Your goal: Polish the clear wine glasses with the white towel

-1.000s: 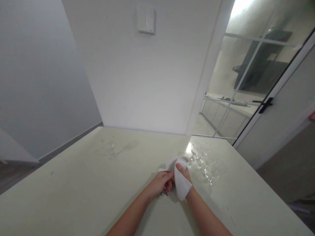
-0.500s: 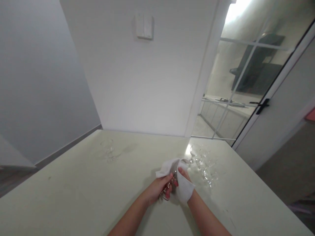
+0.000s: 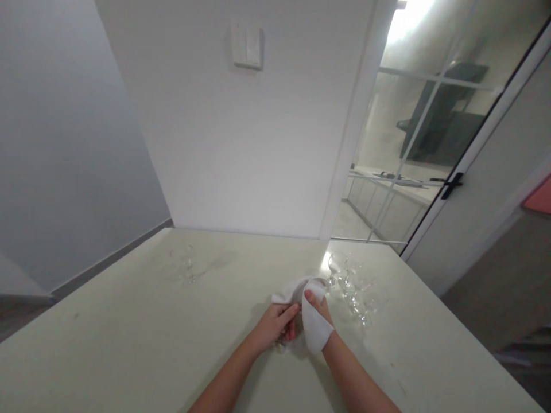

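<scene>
My left hand is closed around a clear stemmed glass; its foot shows below my fingers, while the bowl is mostly hidden. A white cloth drapes over the far end of the glass and hangs down beside it. My right hand grips the cloth, thumb on top, pressing it near the glass. Both hands are close together just above the pale table. Beyond my right hand lie several clear stemmed glasses in a cluster, some seemingly on their sides.
A single clear glass stands at the table's back left. A white wall with a switch plate rises behind the table. To the right is a glass-paned door with a black handle, and a kitchen counter shows through it.
The view has shifted slightly. My left hand has turned around the glass, so less of its stem shows. The cloth stays in my right hand.
</scene>
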